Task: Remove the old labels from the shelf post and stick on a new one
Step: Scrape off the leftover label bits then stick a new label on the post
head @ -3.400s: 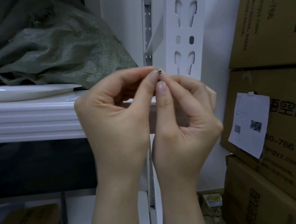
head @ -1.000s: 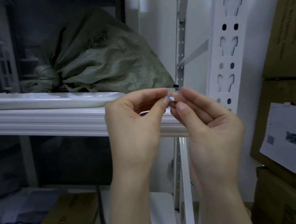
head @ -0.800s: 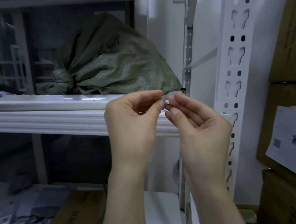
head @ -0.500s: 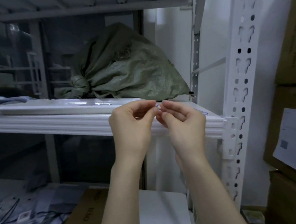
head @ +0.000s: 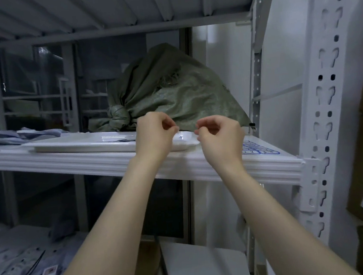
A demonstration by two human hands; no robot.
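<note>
Labels are nowhere visible on the white shelf post (head: 327,104) at the right, whose keyhole slots run bare along the stretch in view, so the peeling step looks done there, though the post continues out of sight above and below. Both hands hover over the white tray (head: 82,143) on the shelf (head: 223,162), well apart from the post. The left hand (head: 155,135) has its fingers curled in with thumb and forefinger pressed together just above the tray's near corner; whether a scrap of label sits between them is too small to tell. The right hand (head: 219,134) is curled the same way, fingertips pinched, and nothing can be made out in it either. A tiny pale piece with a dark mark (head: 180,137) lies in the tray between the two hands, so the tray seems to serve as a drop spot for peeled bits. A sheet with blue handwriting (head: 258,148) lies on the shelf just beside the right hand, possibly the source of the new label. Behind sits a knotted green woven sack (head: 176,99).
</note>
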